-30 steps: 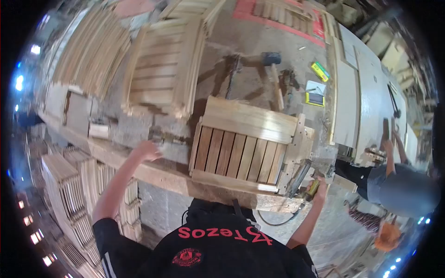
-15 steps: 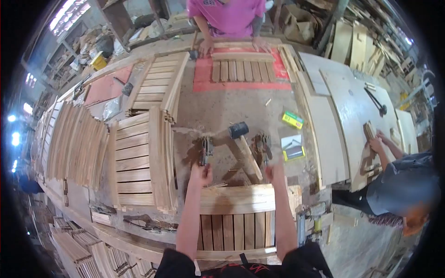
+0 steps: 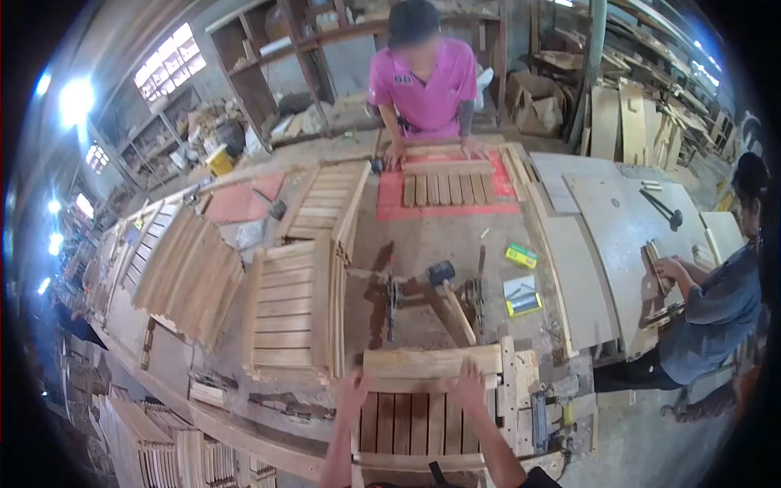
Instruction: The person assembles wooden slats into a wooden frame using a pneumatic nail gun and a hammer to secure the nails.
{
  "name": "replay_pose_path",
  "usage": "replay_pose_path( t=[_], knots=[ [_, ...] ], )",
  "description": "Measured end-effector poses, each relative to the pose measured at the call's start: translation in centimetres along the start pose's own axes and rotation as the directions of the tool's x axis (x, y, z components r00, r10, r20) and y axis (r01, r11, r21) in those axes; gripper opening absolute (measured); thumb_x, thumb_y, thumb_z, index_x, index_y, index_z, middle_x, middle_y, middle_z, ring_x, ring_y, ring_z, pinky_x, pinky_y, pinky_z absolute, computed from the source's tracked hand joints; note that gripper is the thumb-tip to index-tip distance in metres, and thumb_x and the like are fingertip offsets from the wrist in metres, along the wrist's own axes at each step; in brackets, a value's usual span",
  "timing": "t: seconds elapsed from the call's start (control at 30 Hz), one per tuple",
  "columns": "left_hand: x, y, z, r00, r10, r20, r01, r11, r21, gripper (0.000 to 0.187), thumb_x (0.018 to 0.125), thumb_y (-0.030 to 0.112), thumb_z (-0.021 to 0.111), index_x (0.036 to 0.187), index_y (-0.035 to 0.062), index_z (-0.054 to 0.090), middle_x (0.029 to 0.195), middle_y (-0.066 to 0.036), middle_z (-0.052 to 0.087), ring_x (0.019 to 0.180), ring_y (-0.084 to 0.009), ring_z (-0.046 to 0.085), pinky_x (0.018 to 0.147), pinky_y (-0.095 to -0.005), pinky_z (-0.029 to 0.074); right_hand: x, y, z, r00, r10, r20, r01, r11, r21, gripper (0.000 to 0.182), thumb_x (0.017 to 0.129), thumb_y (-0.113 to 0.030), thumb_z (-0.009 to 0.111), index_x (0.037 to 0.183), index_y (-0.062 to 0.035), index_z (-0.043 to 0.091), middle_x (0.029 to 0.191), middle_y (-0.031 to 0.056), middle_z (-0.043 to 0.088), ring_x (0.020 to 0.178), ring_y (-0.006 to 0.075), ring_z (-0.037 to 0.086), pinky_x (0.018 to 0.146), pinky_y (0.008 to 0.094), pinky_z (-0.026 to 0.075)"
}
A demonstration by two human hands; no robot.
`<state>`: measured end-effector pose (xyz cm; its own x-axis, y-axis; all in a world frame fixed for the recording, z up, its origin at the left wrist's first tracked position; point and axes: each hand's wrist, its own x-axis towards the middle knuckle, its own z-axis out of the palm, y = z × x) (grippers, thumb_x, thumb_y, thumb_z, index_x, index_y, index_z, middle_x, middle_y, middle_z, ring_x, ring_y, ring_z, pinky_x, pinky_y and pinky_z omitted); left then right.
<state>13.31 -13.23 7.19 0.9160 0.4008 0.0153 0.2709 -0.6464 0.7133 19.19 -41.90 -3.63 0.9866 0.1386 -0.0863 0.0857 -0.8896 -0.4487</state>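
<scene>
Slatted panel: located at the near edge of the bench, slats running toward the far edge. Wide board: lies across the panel's far end. Right hand: open, fingers spread at the board, nothing gripped. Left hand: at the board's left end; finger closure and grip cannot be told. For good seating, apply even pressure at both ends and keep the board square to the slats; uneven pressure could skew it. Use the upright strip at right as a likely stop. Keep fingertips out of the joint. Beyond, toward bench centre: mallet, between two metal fittings, well apart from both hands.
</scene>
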Motion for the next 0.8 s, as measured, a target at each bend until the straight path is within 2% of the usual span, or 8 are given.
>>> replay_pose_path(
  t=[0.07,0.17,0.27,0.5,0.57,0.67,0.7,0.8],
  knots=[
    [-8.5,-7.9,0.3,0.947,-0.322,-0.014,0.321,0.937,0.139,0.036,0.089,0.033,0.062,0.094,-0.0026,0.063,0.08,-0.02,0.064,0.086,-0.0363,0.064,0.075,-0.0453,0.05,-2.5,-0.3,0.1,0.996,-0.074,0.059,0.07,0.996,0.055,0.088,0.086,-0.043,0.063,0.148,0.0033,0.021,0.153,0.0253,0.024,0.146,0.0388,0.016,0.117,0.0531,0.015],
    [-17.0,-15.0,2.7,0.923,-0.369,-0.11,0.379,0.821,0.427,0.042,0.087,0.035,0.063,0.105,-0.0016,0.06,0.095,-0.021,0.062,0.101,-0.0388,0.06,0.085,-0.0496,0.048,-2.5,0.4,2.1,0.987,-0.126,-0.096,0.126,0.992,-0.01,0.083,0.085,-0.042,0.063,0.145,0.0037,0.028,0.15,0.0252,0.031,0.14,0.0438,0.028,0.112,0.0528,0.027],
    [-20.2,-14.4,4.1,0.94,-0.332,-0.075,0.325,0.805,0.497,0.042,0.086,0.034,0.062,0.11,0.0006,0.057,0.109,-0.022,0.059,0.106,-0.0397,0.058,0.09,-0.0538,0.045,-1.0,3.2,2.4,0.99,-0.103,-0.097,0.133,0.918,0.374,0.067,0.086,-0.041,0.063,0.135,0.0018,0.046,0.14,0.0244,0.047,0.13,0.0445,0.042,0.105,0.0497,0.038],
    [-18.7,-14.1,2.0,0.905,-0.426,-0.006,0.372,0.782,0.5,0.04,0.089,0.033,0.056,0.117,0.0053,0.057,0.122,-0.02,0.056,0.112,-0.0377,0.056,0.095,-0.055,0.041,-8.1,2.9,-6.5,0.91,0.371,0.186,-0.405,0.892,0.203,0.05,0.085,-0.046,0.063,0.111,-0.0037,0.064,0.118,0.0225,0.062,0.112,0.0393,0.058,0.094,0.0483,0.046],
    [-19.3,-13.0,2.6,0.96,-0.187,-0.207,0.273,0.787,0.554,0.045,0.09,0.04,0.056,0.119,0.0055,0.056,0.128,-0.02,0.052,0.118,-0.0388,0.049,0.099,-0.055,0.037,-10.6,5.3,-5.0,0.859,0.445,0.255,-0.461,0.887,0.004,0.053,0.084,-0.046,0.063,0.114,-0.0015,0.062,0.118,0.0235,0.062,0.112,0.0402,0.057,0.094,0.0496,0.046],
    [-18.2,-10.6,2.7,0.974,0.095,-0.207,0.028,0.851,0.525,0.038,0.087,0.028,0.06,0.117,0.0054,0.058,0.113,-0.022,0.057,0.105,-0.039,0.054,0.091,-0.0493,0.042,-15.4,9.8,-1.7,0.898,0.386,0.212,-0.422,0.891,0.166,0.042,0.085,-0.037,0.066,0.106,-0.0011,0.062,0.102,0.0225,0.064,0.1,0.04,0.06,0.086,0.045,0.048],
    [-17.6,-10.0,2.8,0.98,0.083,-0.183,0.003,0.905,0.425,0.034,0.084,0.019,0.061,0.115,0.0047,0.058,0.109,-0.021,0.057,0.101,-0.0391,0.055,0.087,-0.0482,0.045,-17.0,10.2,-0.9,0.957,0.288,0.037,-0.289,0.933,0.214,0.035,0.086,-0.03,0.064,0.104,-0.0001,0.061,0.1,0.0236,0.062,0.097,0.0402,0.06,0.084,0.0449,0.046],
    [-16.8,-9.4,3.1,0.991,0.1,-0.088,-0.066,0.942,0.328,0.033,0.08,0.006,0.061,0.112,0.0026,0.057,0.106,-0.021,0.056,0.1,-0.0402,0.055,0.085,-0.0481,0.046,-18.9,8.7,-3.0,0.951,0.277,0.14,-0.304,0.92,0.246,0.046,0.087,-0.029,0.063,0.121,0.0009,0.057,0.136,0.0209,0.051,0.124,0.0372,0.05,0.102,0.0437,0.042]
  ],
)
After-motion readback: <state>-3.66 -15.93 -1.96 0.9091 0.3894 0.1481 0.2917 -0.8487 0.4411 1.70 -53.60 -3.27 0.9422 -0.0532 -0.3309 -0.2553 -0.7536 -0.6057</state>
